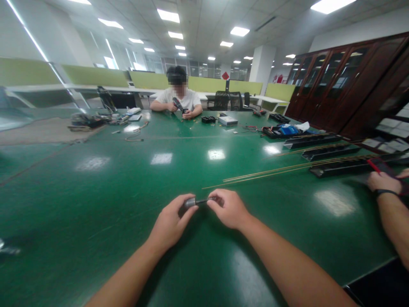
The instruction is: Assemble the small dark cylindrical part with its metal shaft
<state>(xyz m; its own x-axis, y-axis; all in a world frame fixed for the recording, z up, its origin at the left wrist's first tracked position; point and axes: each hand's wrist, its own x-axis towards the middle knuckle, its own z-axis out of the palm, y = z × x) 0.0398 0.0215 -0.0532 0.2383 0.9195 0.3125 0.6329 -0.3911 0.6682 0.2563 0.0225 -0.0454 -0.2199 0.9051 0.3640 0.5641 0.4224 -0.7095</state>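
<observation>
My left hand [172, 219] is closed around a short grey metal cylinder [189, 203], thumb below and fingers above. A thin dark rod [201, 201] sticks out of the cylinder's right end. My right hand [228, 208] pinches the far end of this rod between thumb and fingers, so its tip is partly hidden. Both hands are close together, just above the green tabletop [134, 192]. Beyond them, thin brass-coloured rods [255, 175] point in from the right. Whether the dark rod is fixed to the cylinder I cannot tell.
Across the table a person [175, 100] holds a power drill [177, 103]. Another person's hand [384, 183] works at the right edge, near black channels [338, 165]. A tool tray [284, 130], a white box [228, 120] and assorted parts [86, 121] lie farther back.
</observation>
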